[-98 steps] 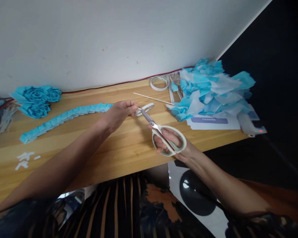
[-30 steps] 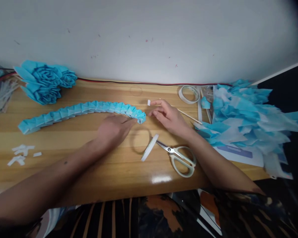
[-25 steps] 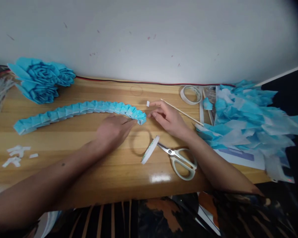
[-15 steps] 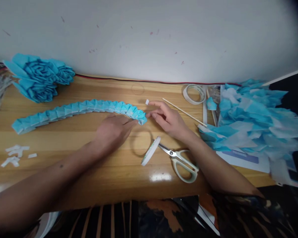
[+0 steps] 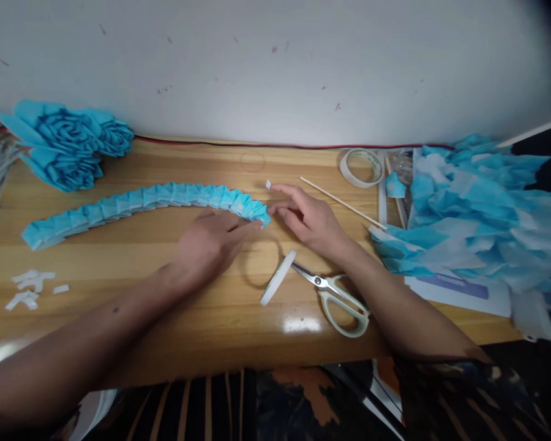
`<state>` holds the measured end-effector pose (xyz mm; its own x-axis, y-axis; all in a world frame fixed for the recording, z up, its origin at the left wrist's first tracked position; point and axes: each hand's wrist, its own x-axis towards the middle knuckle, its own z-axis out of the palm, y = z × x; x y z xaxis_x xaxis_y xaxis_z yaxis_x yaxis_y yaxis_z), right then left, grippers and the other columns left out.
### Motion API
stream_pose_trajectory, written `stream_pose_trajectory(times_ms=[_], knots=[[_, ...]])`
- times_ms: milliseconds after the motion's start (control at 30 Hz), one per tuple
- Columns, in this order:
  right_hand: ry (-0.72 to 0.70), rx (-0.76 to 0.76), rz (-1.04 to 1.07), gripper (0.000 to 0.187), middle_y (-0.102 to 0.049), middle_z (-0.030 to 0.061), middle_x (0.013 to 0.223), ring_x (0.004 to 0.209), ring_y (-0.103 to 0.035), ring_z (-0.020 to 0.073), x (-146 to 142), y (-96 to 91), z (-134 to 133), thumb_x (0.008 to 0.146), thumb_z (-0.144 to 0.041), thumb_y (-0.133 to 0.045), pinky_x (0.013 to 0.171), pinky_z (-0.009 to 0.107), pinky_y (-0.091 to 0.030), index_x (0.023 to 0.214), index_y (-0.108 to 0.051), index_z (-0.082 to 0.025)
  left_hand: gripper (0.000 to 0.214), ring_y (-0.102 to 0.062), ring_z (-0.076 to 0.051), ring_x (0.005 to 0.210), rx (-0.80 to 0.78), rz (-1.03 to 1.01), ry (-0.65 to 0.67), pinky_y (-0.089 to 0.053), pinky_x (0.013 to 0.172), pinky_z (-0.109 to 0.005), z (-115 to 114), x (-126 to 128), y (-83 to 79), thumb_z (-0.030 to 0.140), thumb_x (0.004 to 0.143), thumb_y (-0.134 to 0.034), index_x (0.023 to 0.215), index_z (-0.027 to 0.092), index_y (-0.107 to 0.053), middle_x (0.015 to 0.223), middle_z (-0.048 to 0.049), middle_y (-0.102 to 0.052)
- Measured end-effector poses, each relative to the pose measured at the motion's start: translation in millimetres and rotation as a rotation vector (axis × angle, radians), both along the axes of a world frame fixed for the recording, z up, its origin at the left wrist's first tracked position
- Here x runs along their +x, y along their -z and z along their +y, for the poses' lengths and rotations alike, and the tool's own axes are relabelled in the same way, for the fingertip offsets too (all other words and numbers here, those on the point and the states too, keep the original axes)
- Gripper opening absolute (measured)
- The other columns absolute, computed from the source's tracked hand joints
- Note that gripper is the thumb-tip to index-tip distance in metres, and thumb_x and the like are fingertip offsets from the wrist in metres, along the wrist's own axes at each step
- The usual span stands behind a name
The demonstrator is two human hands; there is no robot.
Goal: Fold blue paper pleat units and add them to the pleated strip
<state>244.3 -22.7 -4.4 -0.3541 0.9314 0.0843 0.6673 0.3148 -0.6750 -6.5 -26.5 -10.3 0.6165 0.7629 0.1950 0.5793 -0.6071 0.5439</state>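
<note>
A long, curved strip of folded blue tissue paper (image 5: 158, 195) lies across the table. My left hand (image 5: 211, 242) is closed on the lower edge of its right end, thumb and fingers pressed against the folds. At the tip of that end, my right hand (image 5: 310, 217) has its thumb and a finger brought together against the paper. Its index finger is stretched out above, with a small white piece of tape (image 5: 268, 184) on the fingertip. Below the hands, a narrow tape roll (image 5: 278, 277) stands on edge beside scissors (image 5: 333, 293) with pale handles.
Blue paper roses (image 5: 71, 144) lie at the back left. Small white tape pieces (image 5: 31, 283) are scattered at the front left. A wider tape roll (image 5: 360, 168), a thin stick (image 5: 340, 201) and a heap of blue tissue paper (image 5: 477, 214) are on the right.
The view has shifted slightly. My left fingertips have slid a little to the right along the strip's end. The right index finger still carries the tape piece, now slightly turned.
</note>
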Motion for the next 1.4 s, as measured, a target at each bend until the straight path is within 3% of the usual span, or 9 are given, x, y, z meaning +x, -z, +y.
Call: stream_pose_trajectory(times_ms=[167, 367, 800, 900, 1000, 1067, 1133, 1233, 1400], knots=[[-0.001, 0.033, -0.016, 0.045, -0.082, 0.0013, 0.110, 0.097, -0.074, 0.0227, 0.0, 2.0, -0.3, 0.102, -0.024, -0.048, 0.088, 0.037, -0.052, 0.146, -0.051, -0.025, 0.042, -0.066, -0.022, 0.086, 0.240, 0.244, 0.082, -0.039, 0.078, -0.036, -0.7, -0.2, 4.2, 0.016, 0.103, -0.042, 0.133, 0.024, -0.070, 0.097, -0.0069, -0.077], [-0.009, 0.054, -0.044, 0.045, -0.082, 0.0006, 0.111, 0.098, -0.075, 0.0222, -0.3, 2.2, -0.2, 0.102, -0.023, -0.048, 0.087, 0.036, -0.053, 0.146, -0.051, -0.027, 0.041, -0.065, -0.021, 0.079, 0.391, 0.314, 0.096, -0.036, 0.072, -0.036, -2.3, -0.4, 4.2, 0.013, 0.104, -0.041, 0.128, 0.021, -0.072, 0.083, -0.0047, -0.072], [-0.015, 0.056, 0.002, 0.049, -0.082, 0.0018, 0.108, 0.097, -0.074, 0.0211, 0.6, -0.5, 0.1, 0.100, -0.021, -0.050, 0.087, 0.035, -0.052, 0.148, -0.052, -0.026, 0.035, -0.065, -0.023, 0.084, 0.321, 0.336, 0.117, -0.038, 0.075, -0.036, -1.8, 1.5, -3.2, 0.022, 0.107, -0.043, 0.122, 0.021, -0.075, 0.084, -0.0063, -0.072], [0.087, 0.030, 0.118, 0.039, -0.080, 0.0011, 0.097, 0.084, -0.072, 0.0190, 0.6, -6.6, -0.7, 0.097, -0.027, -0.059, 0.078, 0.032, -0.051, 0.136, -0.062, -0.026, 0.034, -0.065, -0.023, 0.083, 0.328, 0.341, 0.112, -0.038, 0.074, -0.036, -1.7, 1.2, -2.6, 0.025, 0.107, -0.044, 0.120, 0.022, -0.075, 0.084, -0.0059, -0.072], [0.215, -0.039, 0.212, 0.015, -0.073, -0.0010, 0.077, 0.064, -0.060, 0.0140, -3.3, -14.6, -2.6, 0.091, -0.033, -0.067, 0.063, 0.028, -0.044, 0.100, -0.073, -0.022, 0.033, -0.065, -0.023, 0.085, 0.329, 0.328, 0.115, -0.038, 0.074, -0.036, -1.5, 1.3, -1.1, 0.022, 0.106, -0.045, 0.121, 0.021, -0.075, 0.085, -0.0061, -0.072], [0.206, -0.114, 0.216, 0.013, -0.069, -0.0017, 0.072, 0.061, -0.055, 0.0122, -7.9, -17.8, -4.1, 0.090, -0.032, -0.068, 0.059, 0.027, -0.040, 0.085, -0.072, -0.021, 0.033, -0.065, -0.022, 0.086, 0.314, 0.325, 0.114, -0.038, 0.075, -0.035, -1.3, 1.8, -0.6, 0.021, 0.106, -0.045, 0.121, 0.021, -0.075, 0.085, -0.0064, -0.071], [0.131, -0.146, 0.170, 0.012, -0.069, -0.0018, 0.072, 0.063, -0.056, 0.0121, -12.6, -17.6, -5.2, 0.089, -0.028, -0.068, 0.061, 0.027, -0.038, 0.081, -0.072, -0.021, 0.034, -0.064, -0.022, 0.083, 0.289, 0.327, 0.102, -0.037, 0.074, -0.035, -1.3, 2.7, -0.7, 0.022, 0.106, -0.044, 0.117, 0.021, -0.076, 0.084, -0.0061, -0.070], [0.040, -0.078, 0.099, 0.012, -0.069, -0.0015, 0.071, 0.067, -0.057, 0.0128, -17.8, -13.0, -5.0, 0.089, -0.023, -0.067, 0.066, 0.029, -0.039, 0.079, -0.073, -0.021, 0.036, -0.063, -0.022, 0.081, 0.267, 0.333, 0.089, -0.037, 0.074, -0.035, -1.4, 4.2, -1.3, 0.024, 0.107, -0.042, 0.116, 0.022, -0.077, 0.082, -0.0055, -0.069], [0.041, -0.021, 0.062, 0.015, -0.072, 0.0000, 0.074, 0.069, -0.061, 0.0145, -23.3, -5.7, -3.2, 0.090, -0.021, -0.065, 0.070, 0.031, -0.039, 0.078, -0.074, -0.022, 0.036, -0.063, -0.022, 0.081, 0.266, 0.341, 0.094, -0.039, 0.075, -0.036, -1.6, 4.7, -0.6, 0.021, 0.105, -0.042, 0.117, 0.021, -0.076, 0.083, -0.0062, -0.068]])
